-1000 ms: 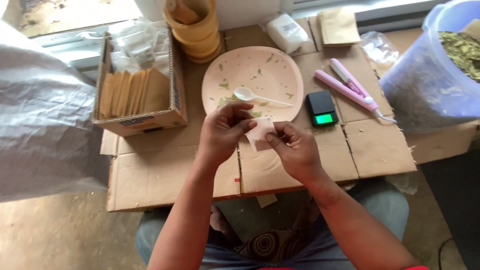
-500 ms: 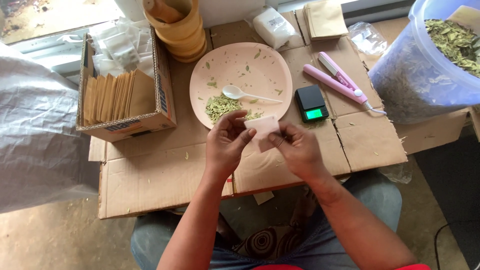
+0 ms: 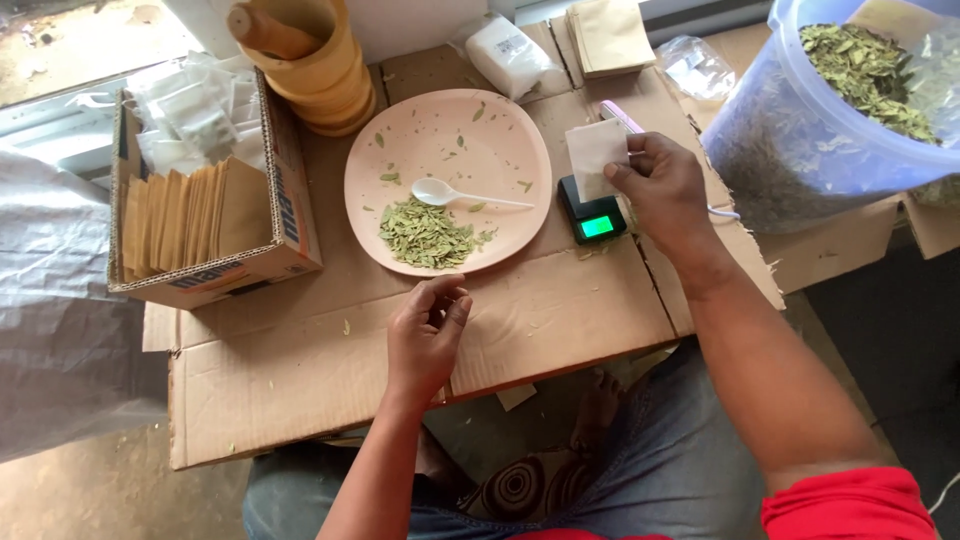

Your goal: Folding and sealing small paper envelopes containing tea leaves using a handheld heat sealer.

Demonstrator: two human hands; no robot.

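Sachet point(image 3: 594, 158) pinched in right hand point(image 3: 668, 190), over scale point(image 3: 592, 215); left hand point(image 3: 426, 335) apart.

On the cardboard counter point(image 3: 300, 380) we see a wooden mortar point(image 3: 325, 75) with its pestle point(image 3: 265, 30), a cardboard box point(image 3: 215, 215) of brown packets, a pink plate point(image 3: 500, 170) bearing dried leaves point(image 3: 425, 235) and a white spoon point(image 3: 455, 195), and a clear tub point(image 3: 800, 160) of leaves.

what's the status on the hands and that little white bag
Right hand pinching small white bag over pocket scale. Left hand empty, near plate. Nothing in the way.
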